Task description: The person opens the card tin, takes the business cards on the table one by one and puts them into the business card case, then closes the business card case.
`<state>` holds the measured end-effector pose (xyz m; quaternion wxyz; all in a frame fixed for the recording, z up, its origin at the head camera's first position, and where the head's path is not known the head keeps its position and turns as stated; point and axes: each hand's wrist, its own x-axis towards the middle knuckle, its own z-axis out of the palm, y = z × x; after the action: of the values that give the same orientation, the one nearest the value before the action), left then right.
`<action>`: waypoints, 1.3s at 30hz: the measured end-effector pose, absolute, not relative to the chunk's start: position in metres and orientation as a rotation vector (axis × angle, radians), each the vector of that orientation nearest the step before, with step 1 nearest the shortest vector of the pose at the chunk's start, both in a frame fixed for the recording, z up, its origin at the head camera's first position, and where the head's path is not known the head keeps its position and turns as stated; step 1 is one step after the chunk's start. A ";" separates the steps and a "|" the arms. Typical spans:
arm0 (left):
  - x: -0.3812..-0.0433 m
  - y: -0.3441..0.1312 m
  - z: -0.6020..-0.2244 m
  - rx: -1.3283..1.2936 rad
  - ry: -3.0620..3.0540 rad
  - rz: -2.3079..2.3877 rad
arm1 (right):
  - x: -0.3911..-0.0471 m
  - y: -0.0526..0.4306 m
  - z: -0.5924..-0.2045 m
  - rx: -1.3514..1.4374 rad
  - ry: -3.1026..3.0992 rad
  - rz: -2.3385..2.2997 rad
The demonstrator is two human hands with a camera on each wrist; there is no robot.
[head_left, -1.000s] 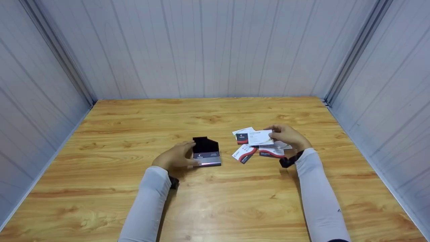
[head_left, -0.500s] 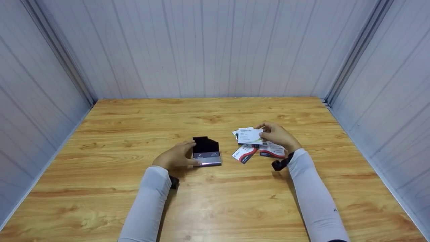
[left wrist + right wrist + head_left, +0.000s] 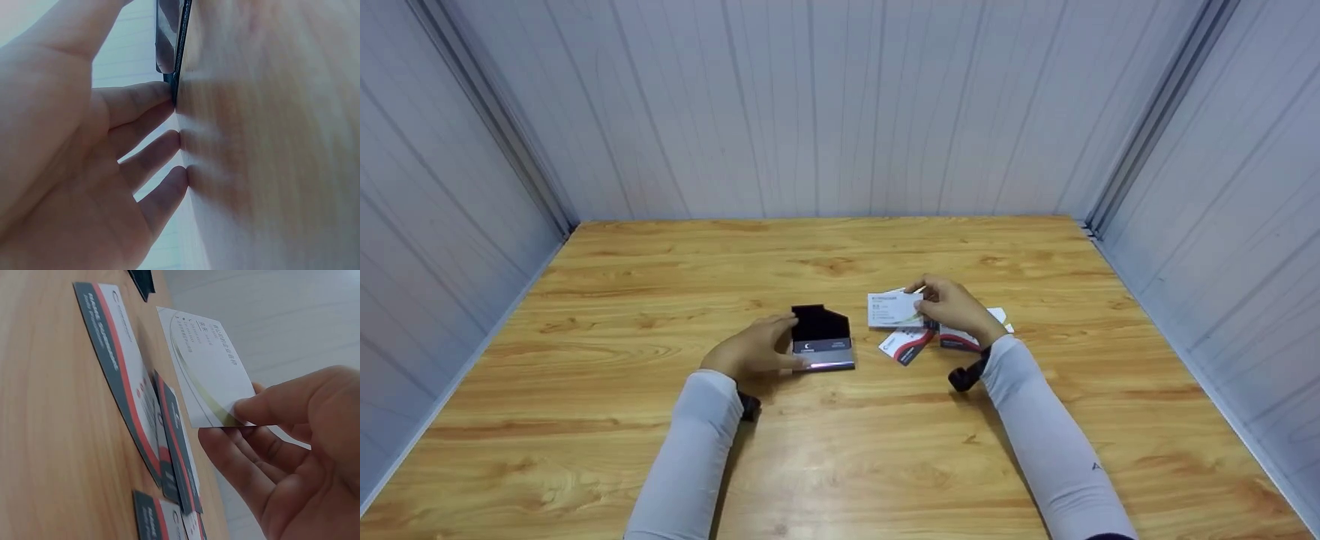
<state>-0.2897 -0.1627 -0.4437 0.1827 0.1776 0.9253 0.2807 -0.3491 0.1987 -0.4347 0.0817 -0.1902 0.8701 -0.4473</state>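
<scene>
In the head view, my left hand (image 3: 754, 346) steadies an opened business card case (image 3: 823, 356), with its thumb on the silver front and fingers by the raised dark lid (image 3: 816, 324). The left wrist view shows the index finger touching the edge of the case (image 3: 167, 36), while the other fingertips reach the table. My right hand (image 3: 956, 306) pinches a white business card (image 3: 891, 309) by its right end. In the right wrist view, this card (image 3: 205, 368) is held above the table between thumb and fingers.
Several loose business cards (image 3: 906, 345) with red and dark bands lie overlapping beneath and beside the right hand. The wooden table (image 3: 840, 450) meets a white panelled wall (image 3: 840, 112) at the back, with more panels at both sides.
My right hand has lifted a white card off the pile and carried it left, toward the case. Other cards on the right have become uncovered. The left hand has stayed put.
</scene>
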 end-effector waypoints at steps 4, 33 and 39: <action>-0.290 -0.162 -0.444 0.492 2.621 0.785 | -0.347 0.187 -0.438 -0.590 2.607 -1.309; -0.293 -0.161 -0.443 0.483 2.642 0.781 | -0.336 0.108 -0.438 -0.774 2.527 -1.355; -0.296 -0.161 -0.446 0.522 2.643 0.810 | -0.334 0.100 -0.439 -0.824 2.532 -1.297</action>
<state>-0.2955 -0.1611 -0.4461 0.1636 0.1831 0.9268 0.2842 -0.3345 0.0996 -0.4389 0.0897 -0.2770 0.8514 -0.4362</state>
